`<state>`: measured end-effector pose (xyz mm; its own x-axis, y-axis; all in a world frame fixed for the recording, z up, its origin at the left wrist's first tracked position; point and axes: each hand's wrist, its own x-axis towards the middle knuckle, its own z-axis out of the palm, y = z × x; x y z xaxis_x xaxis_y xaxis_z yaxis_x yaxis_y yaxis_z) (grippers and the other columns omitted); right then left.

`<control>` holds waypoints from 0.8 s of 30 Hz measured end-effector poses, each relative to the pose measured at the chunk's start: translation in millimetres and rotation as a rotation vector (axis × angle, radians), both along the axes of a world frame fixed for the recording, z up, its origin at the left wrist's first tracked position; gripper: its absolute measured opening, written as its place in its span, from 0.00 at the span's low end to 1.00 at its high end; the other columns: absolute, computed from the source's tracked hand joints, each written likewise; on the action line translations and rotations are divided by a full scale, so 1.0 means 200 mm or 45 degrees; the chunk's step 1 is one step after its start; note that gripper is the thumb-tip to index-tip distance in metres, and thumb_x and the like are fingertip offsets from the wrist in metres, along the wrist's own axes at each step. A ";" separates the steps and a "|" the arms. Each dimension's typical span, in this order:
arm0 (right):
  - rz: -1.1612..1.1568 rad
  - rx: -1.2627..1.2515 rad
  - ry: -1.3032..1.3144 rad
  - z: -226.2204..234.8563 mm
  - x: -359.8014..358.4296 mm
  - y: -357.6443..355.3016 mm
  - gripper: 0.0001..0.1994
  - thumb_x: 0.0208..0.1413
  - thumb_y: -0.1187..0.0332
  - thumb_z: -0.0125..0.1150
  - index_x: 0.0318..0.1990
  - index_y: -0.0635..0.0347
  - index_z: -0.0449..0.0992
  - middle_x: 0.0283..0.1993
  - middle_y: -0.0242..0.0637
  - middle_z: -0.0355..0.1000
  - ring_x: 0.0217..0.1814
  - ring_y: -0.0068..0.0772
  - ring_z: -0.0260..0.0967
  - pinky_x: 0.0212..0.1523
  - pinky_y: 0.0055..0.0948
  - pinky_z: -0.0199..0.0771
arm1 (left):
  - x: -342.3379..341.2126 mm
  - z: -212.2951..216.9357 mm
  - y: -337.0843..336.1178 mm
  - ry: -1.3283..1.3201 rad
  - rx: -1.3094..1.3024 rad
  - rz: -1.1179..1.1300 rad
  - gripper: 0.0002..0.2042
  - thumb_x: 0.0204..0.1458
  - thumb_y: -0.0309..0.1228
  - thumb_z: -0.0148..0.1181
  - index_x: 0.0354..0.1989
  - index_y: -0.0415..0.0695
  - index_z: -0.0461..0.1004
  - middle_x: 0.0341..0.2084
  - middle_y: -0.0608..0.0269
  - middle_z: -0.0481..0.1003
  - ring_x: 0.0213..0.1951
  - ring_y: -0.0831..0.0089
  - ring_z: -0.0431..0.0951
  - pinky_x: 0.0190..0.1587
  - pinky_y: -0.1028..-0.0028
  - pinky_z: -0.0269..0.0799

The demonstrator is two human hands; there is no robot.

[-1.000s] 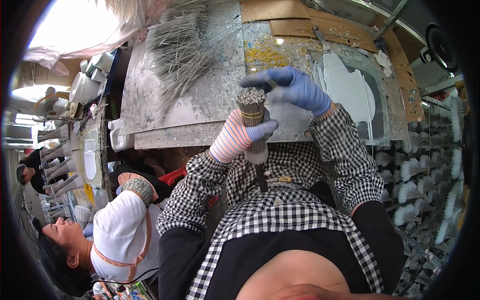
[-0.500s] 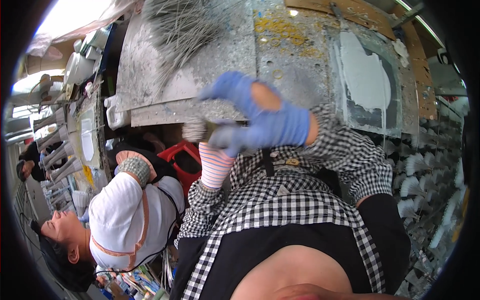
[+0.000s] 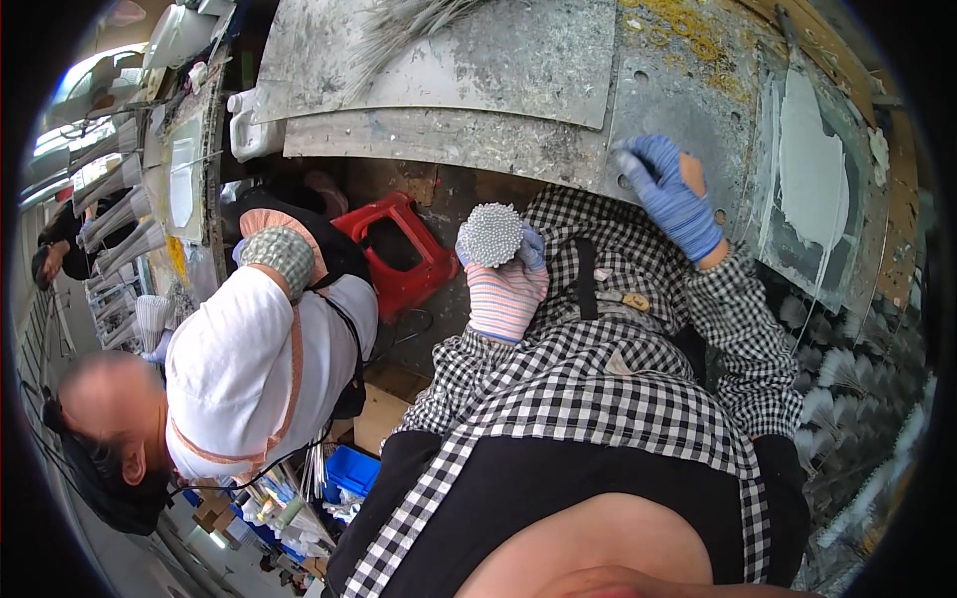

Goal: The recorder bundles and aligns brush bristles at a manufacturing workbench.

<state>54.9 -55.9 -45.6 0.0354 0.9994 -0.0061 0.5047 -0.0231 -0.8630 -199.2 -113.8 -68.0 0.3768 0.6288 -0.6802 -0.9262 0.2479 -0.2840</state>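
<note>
My left hand (image 3: 503,299), in a pink-and-blue striped glove with blue fingertips, is closed around a bundle of thin grey rods (image 3: 493,235). The bundle's round end, packed with small bead-like tips, faces up; the rest of its length is hidden. My right hand (image 3: 682,199), in a blue glove with a bare patch at the back, is over the worktable's (image 3: 429,142) near edge. Its fingers are stretched forward and somewhat apart, with nothing visible in them. Yellow rings (image 3: 693,35) lie scattered on the table beyond it.
Loose grey rods (image 3: 399,40) lie at the table's far side. White paste (image 3: 809,149) covers a dark board on the right. A red stool (image 3: 439,261) stands left of my left hand. A co-worker in a white shirt (image 3: 239,359) sits further left, beside a white jug (image 3: 254,130).
My hands have parted: the right moved rightward to the table edge, and the left turned the bundle's end upward. The view has shifted, bringing the table's right side further right.
</note>
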 end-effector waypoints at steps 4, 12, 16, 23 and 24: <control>0.080 0.325 -0.187 -0.06 -0.02 -0.02 0.08 0.57 0.66 0.65 0.37 0.61 0.81 0.29 0.38 0.74 0.32 0.40 0.72 0.37 0.35 0.72 | 0.01 0.00 0.02 0.034 -0.040 -0.044 0.22 0.55 0.51 0.61 0.43 0.42 0.77 0.33 0.56 0.77 0.34 0.64 0.78 0.35 0.72 0.83; 0.069 0.358 -0.160 -0.07 -0.02 -0.03 0.07 0.57 0.68 0.65 0.37 0.62 0.81 0.30 0.39 0.75 0.32 0.39 0.72 0.37 0.35 0.72 | 0.01 -0.07 0.00 0.233 0.046 -0.077 0.18 0.58 0.45 0.58 0.40 0.39 0.74 0.34 0.58 0.75 0.34 0.66 0.76 0.36 0.73 0.83; 0.070 0.340 -0.182 -0.07 -0.02 -0.03 0.07 0.56 0.69 0.66 0.37 0.62 0.81 0.30 0.39 0.75 0.32 0.40 0.72 0.37 0.34 0.73 | 0.00 -0.08 0.00 0.192 -0.035 -0.042 0.22 0.57 0.53 0.59 0.45 0.46 0.77 0.40 0.62 0.79 0.38 0.63 0.78 0.38 0.70 0.83; 0.073 0.379 -0.196 -0.07 -0.02 -0.02 0.06 0.55 0.69 0.66 0.37 0.62 0.81 0.31 0.40 0.75 0.33 0.40 0.73 0.37 0.35 0.73 | 0.07 0.02 0.04 0.509 -0.050 -0.068 0.14 0.61 0.36 0.51 0.36 0.33 0.70 0.29 0.53 0.73 0.31 0.67 0.76 0.34 0.76 0.83; 0.076 0.398 -0.187 -0.07 -0.03 -0.02 0.06 0.55 0.69 0.66 0.37 0.63 0.81 0.31 0.40 0.75 0.33 0.40 0.73 0.37 0.35 0.73 | 0.06 0.01 0.03 0.512 -0.079 -0.048 0.14 0.60 0.36 0.52 0.37 0.34 0.71 0.30 0.53 0.74 0.32 0.66 0.76 0.34 0.75 0.83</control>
<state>49.8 -60.1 -58.8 -0.0451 0.9523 0.3017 0.6167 0.2641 -0.7415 -186.3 -107.2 -66.3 0.0951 0.5731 -0.8140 -0.9572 0.2772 0.0833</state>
